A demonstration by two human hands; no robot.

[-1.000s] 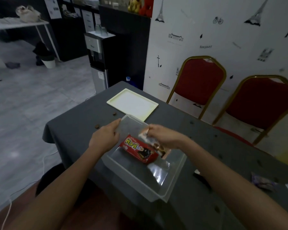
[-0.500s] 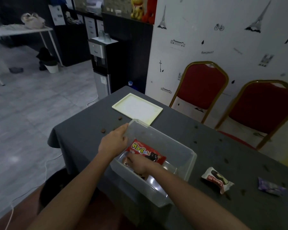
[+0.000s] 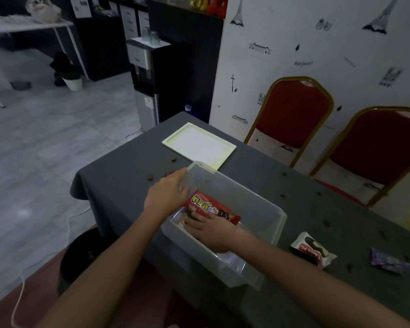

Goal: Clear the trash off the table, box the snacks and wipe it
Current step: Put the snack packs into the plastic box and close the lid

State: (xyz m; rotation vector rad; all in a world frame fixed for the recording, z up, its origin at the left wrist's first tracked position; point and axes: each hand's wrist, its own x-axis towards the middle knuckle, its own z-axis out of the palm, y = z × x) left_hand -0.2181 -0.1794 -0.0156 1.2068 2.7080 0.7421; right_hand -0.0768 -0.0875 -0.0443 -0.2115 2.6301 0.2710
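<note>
1. Nearest to me, both forearms reached out from the bottom edge over the near side of the table, which wore a dark grey cloth.
2. My right hand was down inside the clear plastic box, palm down, fingers spread flat over a small snack packet at the box's near left end. I could not tell whether that grip actually held the packet or only pressed on it.
3. My left hand rested on the box's left rim, fingers curled over the edge in a loose clasp on the wall.
4. A red snack bag lay in the box, just beyond my right hand and touching it, tilted against the left wall.
5. To the right of the box, near it but apart, a white and red pie packet lay flat on the cloth.
6. Further right, near the frame edge, lay a purple wrapper.
7. Small brown crumbs dotted the cloth left of the box and more lay scattered along the far right of the table.
8. Beyond the box, its far corner just beside it, lay the pale yellow lid, flat on the table.
9. Farthest off, two red chairs with gold frames stood against the decorated wall on the right.
</note>
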